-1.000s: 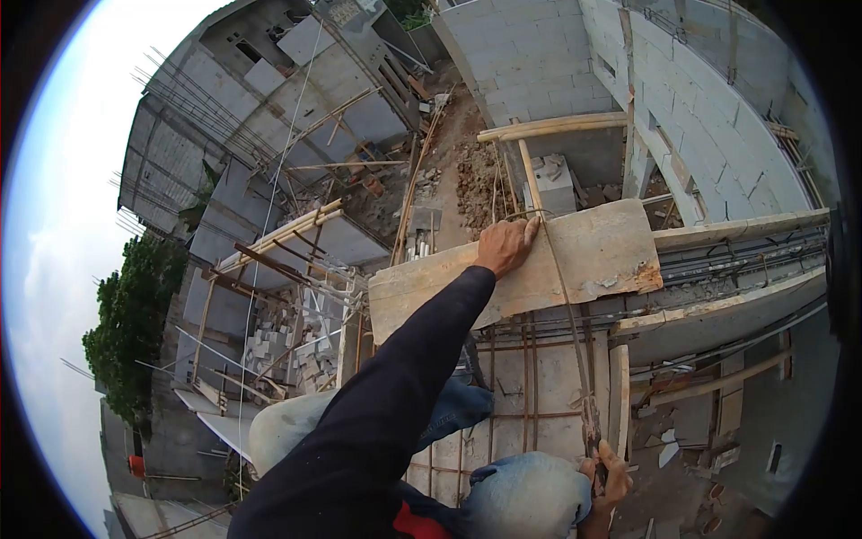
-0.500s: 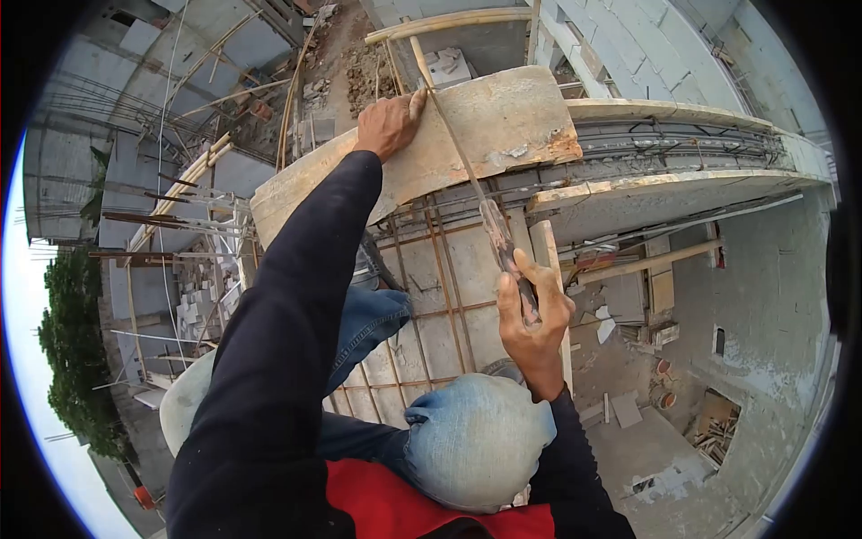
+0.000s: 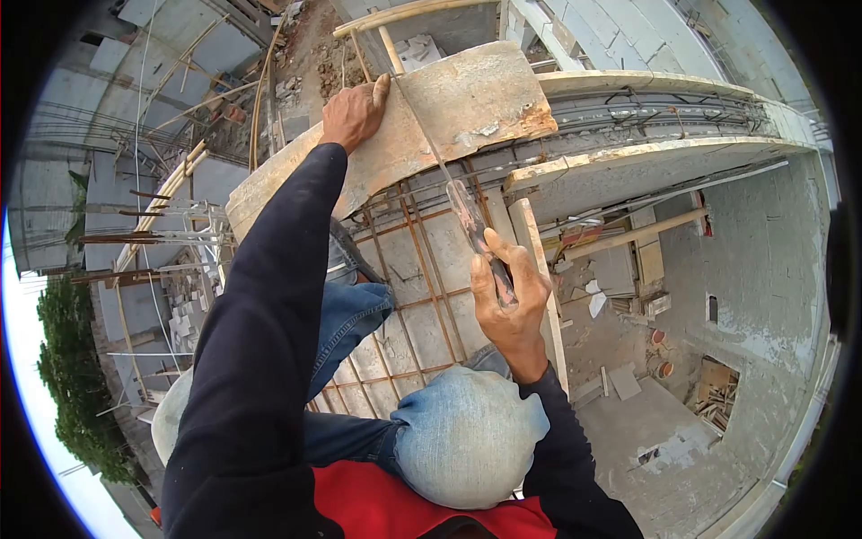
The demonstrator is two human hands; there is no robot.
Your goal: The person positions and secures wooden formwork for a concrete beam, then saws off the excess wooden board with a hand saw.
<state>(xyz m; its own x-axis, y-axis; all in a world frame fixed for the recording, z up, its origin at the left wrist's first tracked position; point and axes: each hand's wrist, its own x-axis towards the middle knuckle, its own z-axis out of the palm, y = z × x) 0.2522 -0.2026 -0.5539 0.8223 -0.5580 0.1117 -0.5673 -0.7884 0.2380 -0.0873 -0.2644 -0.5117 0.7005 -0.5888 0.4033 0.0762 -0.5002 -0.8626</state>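
My right hand [image 3: 514, 292] is closed around the worn handle of a handsaw [image 3: 469, 216]. Its thin blade, seen nearly edge-on, runs away from me across a broad, pale wooden board [image 3: 467, 99]. My left hand [image 3: 352, 115] grips the board's far edge, left of the blade, its thumb near the blade's far end. The board's right end is ragged and splintered. Below it, beside my bent knees [image 3: 471, 436], rusty steel bars [image 3: 422, 242] form a grid over a pale surface.
Right of the board, a curved formwork channel [image 3: 664, 112] holds long steel bars. A narrow upright plank [image 3: 539, 260] stands by my right hand. Beyond it, a lower floor [image 3: 620, 440] lies far below, with scraps. Bars protrude at left [image 3: 135, 238].
The whole view has shifted, so the board and both hands appear further left and slightly higher. The saw handle looks a little closer to the board's near edge.
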